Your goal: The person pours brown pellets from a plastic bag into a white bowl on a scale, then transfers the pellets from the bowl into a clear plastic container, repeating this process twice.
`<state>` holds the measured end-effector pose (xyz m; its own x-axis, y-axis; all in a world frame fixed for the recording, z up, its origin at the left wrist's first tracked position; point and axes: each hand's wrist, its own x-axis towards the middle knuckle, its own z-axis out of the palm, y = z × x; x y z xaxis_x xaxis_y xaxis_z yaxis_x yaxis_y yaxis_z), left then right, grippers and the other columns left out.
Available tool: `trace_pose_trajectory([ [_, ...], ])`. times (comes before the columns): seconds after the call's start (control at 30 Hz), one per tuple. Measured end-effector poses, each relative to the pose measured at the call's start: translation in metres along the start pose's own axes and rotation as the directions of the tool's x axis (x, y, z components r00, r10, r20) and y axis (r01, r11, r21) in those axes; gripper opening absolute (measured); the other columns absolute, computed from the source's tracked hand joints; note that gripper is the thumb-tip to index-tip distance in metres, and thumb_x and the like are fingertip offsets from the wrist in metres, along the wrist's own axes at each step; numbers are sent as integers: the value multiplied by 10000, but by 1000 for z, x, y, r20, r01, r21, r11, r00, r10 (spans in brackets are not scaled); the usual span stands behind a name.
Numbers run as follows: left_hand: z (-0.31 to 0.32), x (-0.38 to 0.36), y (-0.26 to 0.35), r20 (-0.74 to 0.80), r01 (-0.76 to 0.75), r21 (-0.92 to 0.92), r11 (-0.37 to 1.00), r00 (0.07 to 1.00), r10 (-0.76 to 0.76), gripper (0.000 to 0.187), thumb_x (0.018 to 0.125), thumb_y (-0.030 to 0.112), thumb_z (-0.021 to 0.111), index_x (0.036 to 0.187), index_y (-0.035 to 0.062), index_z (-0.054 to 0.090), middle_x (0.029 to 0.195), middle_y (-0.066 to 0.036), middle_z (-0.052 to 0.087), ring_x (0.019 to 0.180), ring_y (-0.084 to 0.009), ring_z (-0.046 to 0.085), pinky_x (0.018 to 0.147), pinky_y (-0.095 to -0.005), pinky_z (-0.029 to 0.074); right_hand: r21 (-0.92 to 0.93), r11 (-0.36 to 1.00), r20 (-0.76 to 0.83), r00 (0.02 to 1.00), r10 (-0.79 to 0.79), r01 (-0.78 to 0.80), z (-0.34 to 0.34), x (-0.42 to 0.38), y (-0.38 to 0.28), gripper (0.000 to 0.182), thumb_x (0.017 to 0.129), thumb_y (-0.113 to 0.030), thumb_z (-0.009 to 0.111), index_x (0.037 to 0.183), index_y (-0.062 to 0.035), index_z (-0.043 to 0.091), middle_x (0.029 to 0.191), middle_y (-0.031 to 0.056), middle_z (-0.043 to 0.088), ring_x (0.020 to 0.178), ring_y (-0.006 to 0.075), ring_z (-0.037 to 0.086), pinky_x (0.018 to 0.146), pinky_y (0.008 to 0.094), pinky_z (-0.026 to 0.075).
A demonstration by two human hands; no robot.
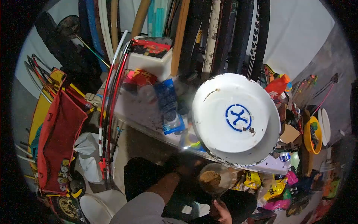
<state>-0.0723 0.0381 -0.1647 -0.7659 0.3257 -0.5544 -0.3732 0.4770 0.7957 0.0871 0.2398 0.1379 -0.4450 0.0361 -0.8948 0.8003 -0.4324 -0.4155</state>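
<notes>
Head view: your right hand [222, 212] is closed on the scoop [225, 180]; hold it level so the brown contents [210, 178] don't spill. Left hand [188, 166] blurred, can't tell its grip.

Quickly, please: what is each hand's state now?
Left hand: dark and blurred; cannot be told.
Right hand: closed, holding the round scoop by its handle.

Indoor light, dim overall, prob. from above; white enamel basin [212, 119] mid-scene is brightest, its near wall a bit greyer. White sheeting [304, 39] far right is fairly bright too. Deep shadow nr. the lap swallows detail on dark trousers [143, 173]; l. hand [190, 165] dark + blurred. Tiny glare spot at tabletop's [140, 115] near edge. Fisheye bends edges, blk. vignette, grainy corners; far r. clutter soft.
</notes>
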Motion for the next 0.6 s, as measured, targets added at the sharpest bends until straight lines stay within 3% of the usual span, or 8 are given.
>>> trace_pose_trajectory([
  [0.13, 1, 13, -9, -19, -24, -43, 999, 1000, 23, 169, 797, 206, 571, 930, 103, 583, 885, -48, 550, 779, -205, 500, 655, -375, 440, -6, 999, -148, 988, -39, 39, 3, 3, 8, 148, 911, -252, 535, 820, -149, 480, 534, -49, 391, 389, 58, 355, 338, 225, 256],
  [0.17, 1, 18, -10, -22, -29, -53, 998, 999, 27, 168, 796, 204, 571, 931, 104, 583, 889, -47, 550, 786, -207, 500, 660, -378, 440, 25, 999, -18, 999, -32, 32, -9, 9, 14, 154, 916, -242, 526, 810, -146, 470, 533, -45, 393, 386, 60, 356, 337, 231, 260],
  [0.27, -3, 26, -12, -15, -39, -62, 997, 999, 38, 164, 795, 199, 572, 931, 107, 586, 901, -47, 550, 807, -212, 500, 675, -387, 438, 30, 999, 5, 999, -32, 32, 4, 1, 3, 170, 916, -250, 527, 796, -147, 465, 531, -48, 390, 379, 60, 349, 335, 236, 267],
  [0.53, -5, 16, -17, 8, -66, -80, 995, 998, 67, 157, 792, 184, 573, 933, 117, 592, 932, -45, 552, 864, -225, 499, 714, -410, 434, 142, 990, -74, 997, 9, 1, 15, 4, -13, 167, 891, -271, 563, 830, -144, 473, 523, -62, 378, 378, 67, 362, 314, 220, 283],
  [0.6, -4, 10, -13, 8, -88, -82, 993, 996, 89, 156, 791, 180, 573, 933, 119, 593, 940, -45, 553, 878, -228, 499, 724, -415, 433, -138, 990, -123, 992, 13, -30, 18, 9, -17, 327, 887, -349, 559, 930, -34, 479, 552, 12, 394, 417, 105, 365, 425, 261, 352],
])
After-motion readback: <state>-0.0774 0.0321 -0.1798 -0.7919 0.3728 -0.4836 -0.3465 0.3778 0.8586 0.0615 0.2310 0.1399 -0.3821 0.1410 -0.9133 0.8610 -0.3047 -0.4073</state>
